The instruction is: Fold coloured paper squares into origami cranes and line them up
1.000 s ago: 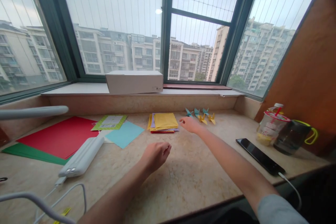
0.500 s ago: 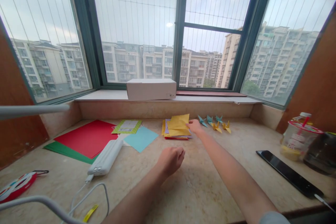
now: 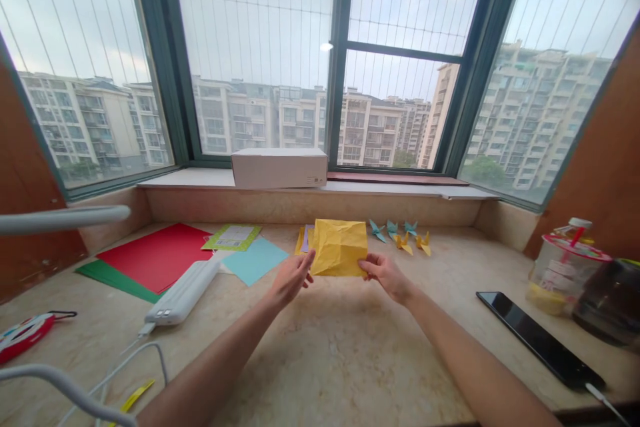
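Landmark: the paper stack (image 3: 302,241), yellow and lilac layers showing at its left end. Yellow sheet (image 3: 340,247), creased, is raised just on the near side of the stack, hiding most of it. Right hand (image 3: 387,273) pinches the sheet's lower right corner between thumb and fingers. Left hand (image 3: 294,278), near side of the stack, has fingers parted at the sheet's left edge; cannot tell whether they touch.

Step in hand, as I judge it: presenting the sheet between both hands. Next move calls for a light left-hand hold on the free edge, right pinch steady, since thin paper may bend.

Right of the stack: three blue cranes (image 3: 393,229), two yellow cranes (image 3: 403,245). Left of it: light-blue sheet (image 3: 256,261).
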A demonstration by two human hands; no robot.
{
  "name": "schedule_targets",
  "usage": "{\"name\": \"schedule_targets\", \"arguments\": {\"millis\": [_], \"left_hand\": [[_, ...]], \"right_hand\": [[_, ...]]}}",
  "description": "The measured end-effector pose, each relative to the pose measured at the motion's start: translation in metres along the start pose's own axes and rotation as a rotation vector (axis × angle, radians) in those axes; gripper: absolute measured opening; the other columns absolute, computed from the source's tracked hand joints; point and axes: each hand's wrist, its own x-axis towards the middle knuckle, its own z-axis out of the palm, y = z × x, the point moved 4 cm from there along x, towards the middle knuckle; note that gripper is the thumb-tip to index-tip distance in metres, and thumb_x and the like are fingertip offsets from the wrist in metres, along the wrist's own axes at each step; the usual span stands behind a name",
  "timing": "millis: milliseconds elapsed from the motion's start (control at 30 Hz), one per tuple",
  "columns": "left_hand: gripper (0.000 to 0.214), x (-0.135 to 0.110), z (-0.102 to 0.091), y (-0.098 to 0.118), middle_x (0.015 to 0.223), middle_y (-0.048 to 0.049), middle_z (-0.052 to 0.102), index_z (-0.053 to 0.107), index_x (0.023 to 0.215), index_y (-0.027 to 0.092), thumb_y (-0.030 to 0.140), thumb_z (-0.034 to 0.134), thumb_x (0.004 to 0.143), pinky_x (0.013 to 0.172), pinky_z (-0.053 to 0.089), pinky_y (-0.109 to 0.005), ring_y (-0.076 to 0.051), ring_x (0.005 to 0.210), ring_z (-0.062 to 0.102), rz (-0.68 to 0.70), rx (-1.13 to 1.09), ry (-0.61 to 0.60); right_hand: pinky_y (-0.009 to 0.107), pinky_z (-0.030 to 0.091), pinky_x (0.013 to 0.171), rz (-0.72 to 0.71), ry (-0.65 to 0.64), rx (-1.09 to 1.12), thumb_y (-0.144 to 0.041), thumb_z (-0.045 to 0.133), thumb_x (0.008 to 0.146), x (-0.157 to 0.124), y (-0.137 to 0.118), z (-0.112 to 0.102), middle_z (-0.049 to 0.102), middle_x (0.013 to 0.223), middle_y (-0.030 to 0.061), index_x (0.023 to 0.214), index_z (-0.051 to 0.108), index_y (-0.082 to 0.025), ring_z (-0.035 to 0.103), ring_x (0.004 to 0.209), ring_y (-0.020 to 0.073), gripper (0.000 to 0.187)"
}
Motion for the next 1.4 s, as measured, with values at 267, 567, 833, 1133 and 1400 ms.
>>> {"name": "schedule_targets", "arguments": {"millis": [267, 567, 833, 1133, 1400], "left_hand": [[0.049, 0.014, 0.009, -0.006, 0.073, -0.0055, 0.066, 0.066, 0.077, 0.014, 0.063, 0.062, 0.076, 0.060, 0.046, -0.027, -0.020, 0.068, 0.061, 0.061, -0.239, 0.000], [0.041, 0.000, 0.014, -0.007, 0.057, 0.0020, 0.049, 0.059, 0.060, 0.016, 0.044, 0.052, 0.088, 0.053, 0.033, -0.021, -0.011, 0.056, 0.043, 0.219, 0.140, 0.203], [0.055, -0.013, 0.008, -0.002, 0.093, -0.0121, 0.071, 0.067, 0.106, 0.011, 0.060, 0.048, 0.089, 0.059, 0.051, -0.028, -0.020, 0.074, 0.066, 0.111, -0.367, 0.123], [0.042, -0.005, 0.002, -0.012, 0.106, -0.0090, 0.070, 0.065, 0.110, 0.017, 0.043, 0.070, 0.077, 0.078, 0.054, -0.029, -0.021, 0.093, 0.067, 0.078, -0.399, 0.225], [0.066, -0.012, 0.012, -0.012, 0.111, -0.0082, 0.070, 0.040, 0.138, 0.025, 0.040, 0.067, 0.080, 0.073, 0.057, -0.033, -0.020, 0.083, 0.071, 0.000, -0.550, 0.103]], "right_hand": [[0.024, 0.042, 0.060, -0.085, -0.165, -0.039, -0.058, 0.063, 0.082, -0.008, -0.013, 0.017, 0.070, 0.084, 0.0040, 0.100, 0.071, -0.017, 0.057, 0.070, 0.0151, 0.045], [0.027, 0.040, 0.057, -0.249, 0.223, -0.358, -0.059, 0.063, 0.081, -0.010, -0.009, -0.008, 0.060, 0.065, 0.0021, 0.068, 0.073, -0.018, 0.051, 0.062, 0.0163, 0.043], [0.037, 0.052, 0.081, -0.456, 0.163, -0.479, -0.038, 0.057, 0.091, -0.030, -0.027, -0.004, 0.076, 0.100, 0.0084, 0.107, 0.075, -0.024, 0.068, 0.089, 0.0262, 0.028], [0.045, 0.050, 0.096, -0.305, 0.185, -0.268, -0.029, 0.051, 0.091, -0.027, -0.016, 0.003, 0.073, 0.111, 0.0107, 0.126, 0.062, -0.021, 0.067, 0.104, 0.0259, 0.038], [0.034, 0.053, 0.073, -0.051, 0.034, 0.198, -0.050, 0.075, 0.075, -0.022, -0.004, 0.017, 0.075, 0.088, 0.0064, 0.120, 0.058, -0.018, 0.069, 0.077, 0.0211, 0.057]]}}
